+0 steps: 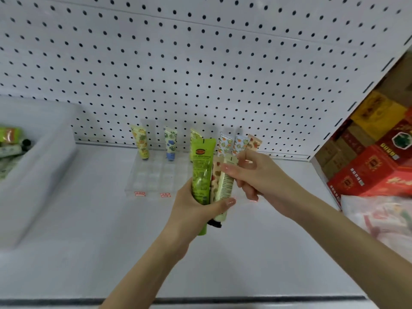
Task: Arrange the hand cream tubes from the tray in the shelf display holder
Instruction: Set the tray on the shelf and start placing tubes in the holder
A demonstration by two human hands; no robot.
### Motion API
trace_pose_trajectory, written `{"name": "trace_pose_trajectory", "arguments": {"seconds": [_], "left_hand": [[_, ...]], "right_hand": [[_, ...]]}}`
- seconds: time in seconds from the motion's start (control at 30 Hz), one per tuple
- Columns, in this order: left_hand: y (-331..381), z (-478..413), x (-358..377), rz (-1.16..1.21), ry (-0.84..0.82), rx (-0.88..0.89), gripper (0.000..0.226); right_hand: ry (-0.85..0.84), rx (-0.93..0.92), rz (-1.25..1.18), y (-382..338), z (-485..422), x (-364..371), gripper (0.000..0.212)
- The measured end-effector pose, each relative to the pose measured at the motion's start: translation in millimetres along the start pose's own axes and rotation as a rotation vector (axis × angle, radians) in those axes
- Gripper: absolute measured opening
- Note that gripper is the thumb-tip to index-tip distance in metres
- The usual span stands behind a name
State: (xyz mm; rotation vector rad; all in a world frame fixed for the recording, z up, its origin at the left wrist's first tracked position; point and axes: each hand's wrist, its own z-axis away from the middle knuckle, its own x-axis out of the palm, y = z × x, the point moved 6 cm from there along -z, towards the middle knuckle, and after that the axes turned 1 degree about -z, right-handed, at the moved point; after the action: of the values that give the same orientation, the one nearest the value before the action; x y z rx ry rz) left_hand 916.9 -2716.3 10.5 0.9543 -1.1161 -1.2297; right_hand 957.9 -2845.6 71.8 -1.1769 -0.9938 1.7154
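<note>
Red cartons (367, 172) crowd the shelf (89, 253) at its right edge, the tray (51, 166) its left. Before the clear display holder (151, 175), the left hand (196, 210) grips three hand cream tubes (201, 166); the right hand (260, 175) pinches the top of the pale tube (226, 181).

Bright even light; soft overall blur; edges bowed by wide-angle.

Nothing is legible: the orange logo on the green tube (201, 172), the red tags (139, 194) on the display holder (153, 175) at nine o'clock, and the print on the red boxes (374, 172) at three o'clock are all blurred.
</note>
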Motion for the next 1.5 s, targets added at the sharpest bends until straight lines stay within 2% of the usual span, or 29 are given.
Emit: {"name": "trace_pose_trajectory", "arguments": {"seconds": [0.27,0.5,0.6,0.7,1.0,1.2,1.37,1.5], "left_hand": [[-7.1,31.0,-26.8,-0.003,-0.039,0.002,0.042],[-22.8,48.4,-53.9,0.346,-0.116,-0.112,0.044],[-25.6,47.0,-63.9,0.326,-0.116,-0.101,0.043],[-28.2,44.2,-71.2,0.26,-0.095,-0.084,0.047],[-48.7,28.0,-85.7,0.123,-0.058,-0.103,0.052],[-55.5,10.9,-114.0,0.171,0.053,-0.088,0.031],[-60.1,-0.4,-128.7,0.145,0.092,-0.055,0.027],[-61.0,-4.4,-125.8,0.091,0.055,-0.026,0.027]], "right_hand": [[-0.003,-0.071,0.035,0.6,19.7,33.9,0.033],[-0.161,-0.019,-0.122,3.9,24.6,52.8,0.02],[-0.217,-0.002,-0.128,4.1,23.4,57.7,0.022],[-0.232,0.047,-0.084,4.2,18.1,57.6,0.013],[-0.308,0.111,0.208,2.1,-4.3,54.8,0.012],[-0.159,0.004,0.325,-20.0,-30.7,31.8,0.017],[0.038,-0.144,0.719,-51.4,-67.9,13.5,0.014],[0.136,-0.269,0.843,-61.3,-94.9,7.5,0.018]]}}
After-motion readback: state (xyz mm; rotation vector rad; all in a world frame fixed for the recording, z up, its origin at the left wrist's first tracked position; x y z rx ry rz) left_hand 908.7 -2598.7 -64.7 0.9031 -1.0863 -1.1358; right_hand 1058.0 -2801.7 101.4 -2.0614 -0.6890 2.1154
